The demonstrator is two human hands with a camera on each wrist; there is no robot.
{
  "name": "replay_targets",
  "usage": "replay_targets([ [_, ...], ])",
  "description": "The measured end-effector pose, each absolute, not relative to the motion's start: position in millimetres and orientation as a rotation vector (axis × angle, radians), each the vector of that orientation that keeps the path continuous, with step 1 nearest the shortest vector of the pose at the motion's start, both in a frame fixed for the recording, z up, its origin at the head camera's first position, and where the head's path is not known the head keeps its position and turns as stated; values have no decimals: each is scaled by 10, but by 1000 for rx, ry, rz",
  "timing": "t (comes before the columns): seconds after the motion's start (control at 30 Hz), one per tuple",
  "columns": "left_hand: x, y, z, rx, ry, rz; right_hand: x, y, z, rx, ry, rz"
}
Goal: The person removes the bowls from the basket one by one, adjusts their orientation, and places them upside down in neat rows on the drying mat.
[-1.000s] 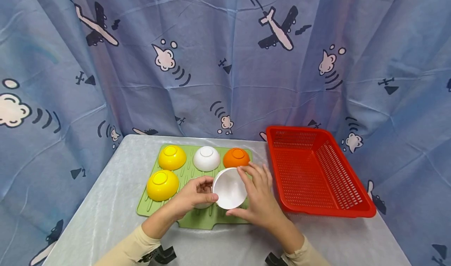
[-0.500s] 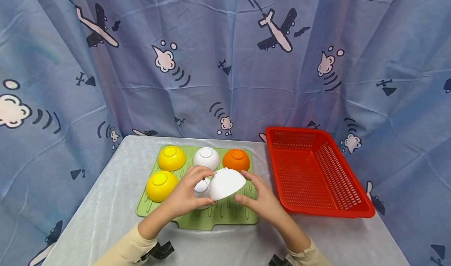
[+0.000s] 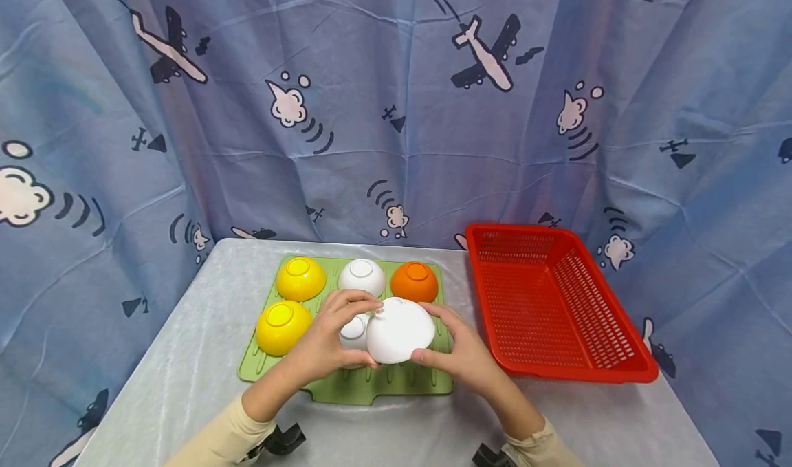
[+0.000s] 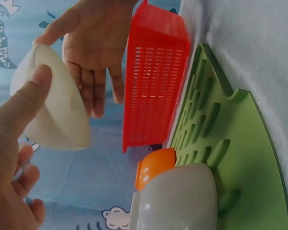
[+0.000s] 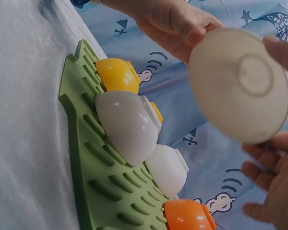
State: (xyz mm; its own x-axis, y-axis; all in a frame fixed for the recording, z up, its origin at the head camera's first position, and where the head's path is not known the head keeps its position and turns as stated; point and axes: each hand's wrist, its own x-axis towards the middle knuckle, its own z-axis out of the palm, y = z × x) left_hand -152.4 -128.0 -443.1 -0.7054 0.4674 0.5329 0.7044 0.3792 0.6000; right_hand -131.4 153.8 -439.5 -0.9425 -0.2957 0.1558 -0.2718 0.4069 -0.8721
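A white bowl (image 3: 399, 336) is held tilted over the front of a ridged green drying mat (image 3: 411, 382), its base ring showing in the right wrist view. My left hand (image 3: 331, 333) grips its left side, thumb (image 4: 32, 91) on the wall in the left wrist view. On the bowl's right side, my right hand (image 3: 458, 346) holds it between thumb and fingers. Behind my left fingers, partly hidden, a second white bowl (image 3: 354, 333) sits upside down on the mat. Further back stand another upturned white bowl (image 3: 361, 276) and an orange bowl (image 3: 414, 285).
Two yellow bowls, one at the back (image 3: 301, 281) and one in front (image 3: 281, 329), lie upside down along the mat's left side. To the right stands a red perforated basket (image 3: 572, 371). A blue patterned curtain (image 3: 346, 109) hangs behind the table (image 3: 192, 329).
The white bowl has turned from showing its hollow inside to showing its outer wall and base. My right hand let its fingers shift off and now meets the bowl's side again.
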Motion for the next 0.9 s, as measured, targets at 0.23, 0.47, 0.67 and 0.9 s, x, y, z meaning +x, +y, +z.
replay_targets([
  [0.23,-1524,-1298,-4413,-895,-2488,-1414,-1393,1557,-4544,-972,2711,-1714],
  [0.47,-1555,-1331,-4436,-895,-2543,-1519,-1428,1545,-4622,-1000,2706,-1708],
  [0.67,-1712,-1343,-4447,-985,-2617,-1568,-1406,1532,-4611,-763,2769,-1653],
  [0.9,-1996,-1310,-4388,-1204,-2787,-1300,-1401,1519,-4801,-606,2861,-1581],
])
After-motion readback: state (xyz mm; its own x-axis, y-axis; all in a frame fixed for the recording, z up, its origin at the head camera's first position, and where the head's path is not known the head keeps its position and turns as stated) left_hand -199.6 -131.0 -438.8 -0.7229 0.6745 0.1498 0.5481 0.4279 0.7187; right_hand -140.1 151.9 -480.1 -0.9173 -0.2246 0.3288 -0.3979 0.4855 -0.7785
